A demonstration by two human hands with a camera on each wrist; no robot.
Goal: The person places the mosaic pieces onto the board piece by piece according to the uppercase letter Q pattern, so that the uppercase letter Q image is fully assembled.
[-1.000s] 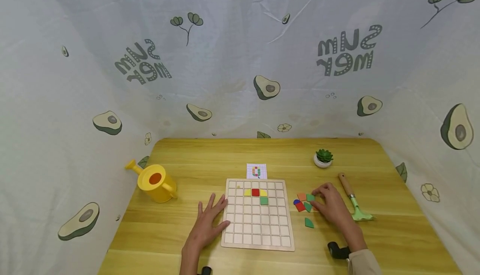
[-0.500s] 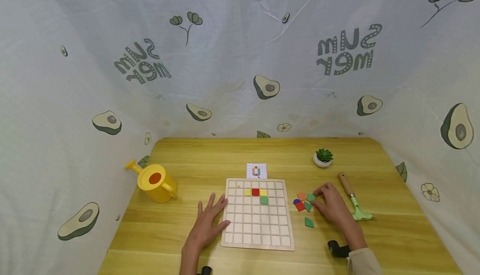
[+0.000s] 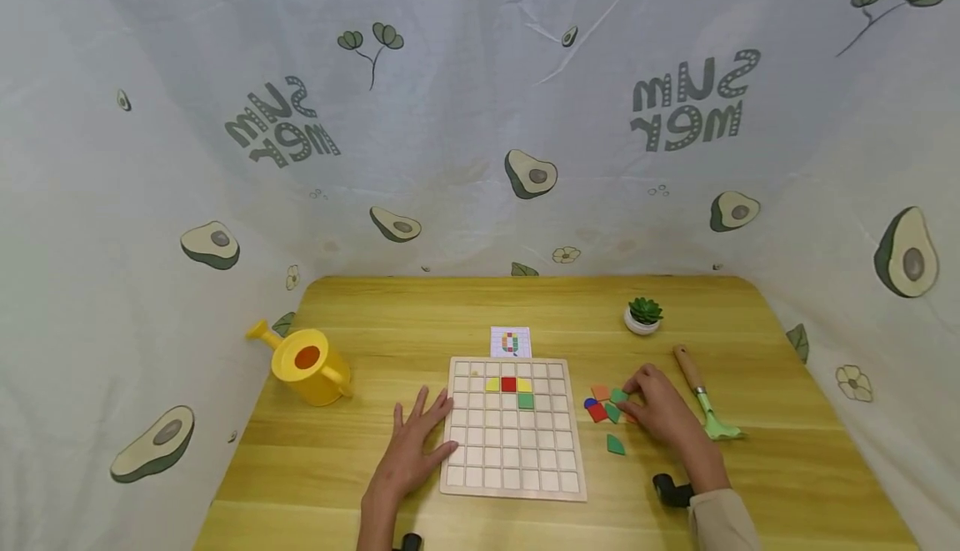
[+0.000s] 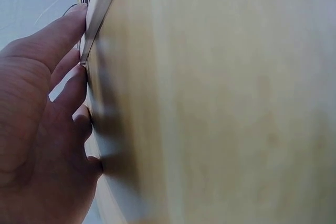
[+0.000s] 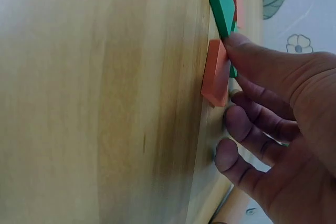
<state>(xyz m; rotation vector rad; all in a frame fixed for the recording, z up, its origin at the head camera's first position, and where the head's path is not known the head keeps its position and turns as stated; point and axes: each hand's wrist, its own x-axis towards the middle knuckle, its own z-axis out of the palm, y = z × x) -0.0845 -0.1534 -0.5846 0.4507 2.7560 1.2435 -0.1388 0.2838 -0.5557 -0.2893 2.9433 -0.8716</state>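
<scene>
A wooden grid board (image 3: 512, 480) lies mid-table, bearing a red square (image 3: 509, 384), two yellow quarter-round pieces and a green square (image 3: 525, 401). My left hand (image 3: 408, 455) rests with spread fingers along its left edge; in the left wrist view the thumb (image 4: 68, 27) touches that edge. To the right of the board, my right hand (image 3: 663, 408) pinches a green tile (image 3: 619, 396) between thumb and forefinger at a small pile. Orange (image 5: 214, 74), red (image 3: 597, 413), blue and further green tiles lie around it. A green quarter-round tile (image 3: 615, 444) lies nearer the front.
A small pattern card (image 3: 511, 342) lies behind the board. The yellow watering can (image 3: 311, 368) stands at the left. A potted succulent (image 3: 643, 315) is at the back right, and a green hand rake with a wooden handle (image 3: 691, 369) lies beyond my right hand.
The head view has shifted slightly. Both hands and the tiles stay practically where they were.
</scene>
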